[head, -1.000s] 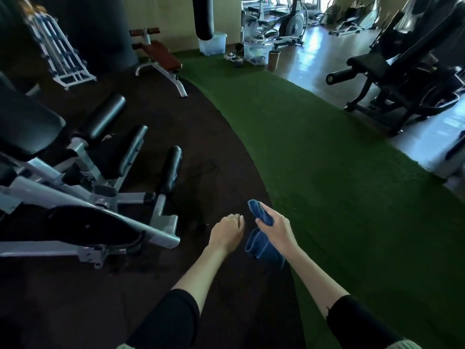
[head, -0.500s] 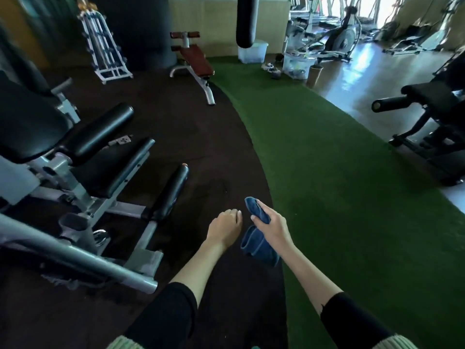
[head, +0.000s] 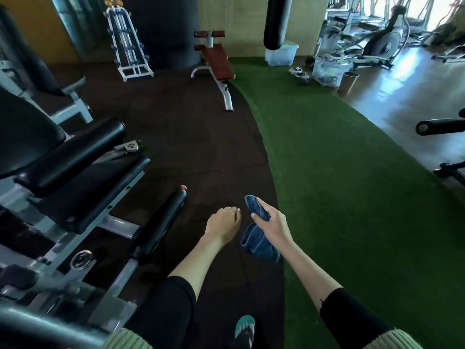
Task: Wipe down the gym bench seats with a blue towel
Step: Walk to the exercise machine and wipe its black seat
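Hands are held out low over the dark rubber floor (head: pixel 191 137), beside the curved edge of the green artificial turf (head: pixel 352 197). A crumpled blue cloth towel (head: pixel 259 241) is gripped in the right hand (head: pixel 273 224); fingers are wrapped around its middle, one end poking up past the knuckles, the bulk hanging below the palm. The left hand (head: pixel 222 226) is curled into a loose fist, nothing held, just beside the towel and not touching it. Black sleeves are pushed up both forearms.

To the left, a grey-framed machine with black padded seat (head: pixel 83 195) and black roller pads (head: pixel 73 157) is seen, well apart from the towel. Farther off, a red padded sit-up bench on a white frame (head: pixel 217 64) is set at the turf edge. A black hanging punch bag (head: pixel 276 21) and a clear plastic bin (head: pixel 281 55) are noted behind it. A foot in a teal-strapped sandal (head: pixel 245 328) is seen at the bottom edge.
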Available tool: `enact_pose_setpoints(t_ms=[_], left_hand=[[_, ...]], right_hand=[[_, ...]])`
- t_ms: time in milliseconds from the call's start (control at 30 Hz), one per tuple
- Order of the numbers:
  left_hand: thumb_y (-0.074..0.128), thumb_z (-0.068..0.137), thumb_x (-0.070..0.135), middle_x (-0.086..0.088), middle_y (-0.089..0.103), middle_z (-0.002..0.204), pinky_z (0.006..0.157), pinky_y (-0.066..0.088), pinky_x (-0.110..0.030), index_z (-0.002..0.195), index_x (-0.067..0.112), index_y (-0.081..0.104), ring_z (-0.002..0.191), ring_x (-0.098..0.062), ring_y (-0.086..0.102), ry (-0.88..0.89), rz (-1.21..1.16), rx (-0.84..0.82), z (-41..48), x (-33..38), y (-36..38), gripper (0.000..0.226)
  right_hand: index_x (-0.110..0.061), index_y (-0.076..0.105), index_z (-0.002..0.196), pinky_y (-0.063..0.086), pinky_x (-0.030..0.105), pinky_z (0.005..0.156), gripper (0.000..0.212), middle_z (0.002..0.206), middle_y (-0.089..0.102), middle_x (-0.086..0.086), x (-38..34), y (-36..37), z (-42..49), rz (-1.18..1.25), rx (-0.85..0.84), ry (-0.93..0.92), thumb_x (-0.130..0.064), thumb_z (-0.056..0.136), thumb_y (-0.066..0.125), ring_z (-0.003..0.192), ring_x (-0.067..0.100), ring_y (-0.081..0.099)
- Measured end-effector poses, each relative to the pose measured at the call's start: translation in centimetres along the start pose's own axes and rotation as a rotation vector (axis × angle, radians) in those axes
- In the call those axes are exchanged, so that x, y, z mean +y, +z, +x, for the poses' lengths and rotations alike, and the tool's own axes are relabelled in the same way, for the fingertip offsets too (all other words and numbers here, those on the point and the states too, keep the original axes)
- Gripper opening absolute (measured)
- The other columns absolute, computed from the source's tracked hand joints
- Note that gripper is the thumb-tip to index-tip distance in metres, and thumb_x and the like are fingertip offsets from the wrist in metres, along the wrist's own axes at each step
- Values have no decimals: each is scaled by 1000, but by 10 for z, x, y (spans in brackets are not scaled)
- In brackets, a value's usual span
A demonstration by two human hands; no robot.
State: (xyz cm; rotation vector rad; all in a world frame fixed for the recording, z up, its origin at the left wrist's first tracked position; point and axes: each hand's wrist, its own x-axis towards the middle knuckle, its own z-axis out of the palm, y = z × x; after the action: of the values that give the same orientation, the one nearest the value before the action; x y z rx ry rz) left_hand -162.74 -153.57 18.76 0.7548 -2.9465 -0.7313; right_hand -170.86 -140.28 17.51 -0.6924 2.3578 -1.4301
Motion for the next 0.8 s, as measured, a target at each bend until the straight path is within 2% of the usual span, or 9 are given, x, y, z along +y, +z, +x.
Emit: enact_pose_setpoints(t_ms=[200, 367, 567, 667, 800], left_hand=[[26, 101, 34, -7, 63, 100, 77, 44, -38, 91, 14, 59, 93, -27, 61, -31, 55, 15, 116, 10, -13, 40], [27, 101, 32, -6, 63, 102, 79, 44, -38, 96, 15, 59, 94, -27, 61, -78, 75, 31, 200, 18, -23, 37], [26, 101, 34, -7, 61, 115, 88, 43, -41, 110, 15, 59, 106, -29, 58, -195, 88, 67, 308, 16, -28, 39], [26, 101, 35, -7, 62, 115, 89, 43, -42, 111, 15, 59, 106, -28, 57, -281, 63, 97, 359, 14, -33, 40], [26, 101, 35, -7, 62, 116, 89, 44, -42, 112, 16, 58, 107, -27, 58, -387, 47, 135, 418, 10, -40, 40]], right_hand=[[-21, 48, 136, 44, 28, 101, 52, 131, 57, -5, -2, -17, 127, -5, -44, -10, -24, 87, 65, 117, 7, 54], [-21, 48, 137, 44, 23, 99, 52, 132, 56, -5, 0, -26, 223, -10, -98, -28, -24, 87, 65, 118, 7, 53], [-19, 47, 137, 40, 15, 94, 53, 133, 55, -5, 6, -31, 345, -12, -202, -95, -23, 88, 65, 114, 1, 50], [-19, 47, 138, 40, 13, 91, 53, 134, 55, -4, 5, -32, 408, -9, -281, -116, -23, 88, 64, 112, 0, 50], [-20, 48, 137, 40, 15, 92, 52, 133, 55, -5, -2, -26, 487, -33, -381, -163, -23, 88, 65, 109, -1, 50]])
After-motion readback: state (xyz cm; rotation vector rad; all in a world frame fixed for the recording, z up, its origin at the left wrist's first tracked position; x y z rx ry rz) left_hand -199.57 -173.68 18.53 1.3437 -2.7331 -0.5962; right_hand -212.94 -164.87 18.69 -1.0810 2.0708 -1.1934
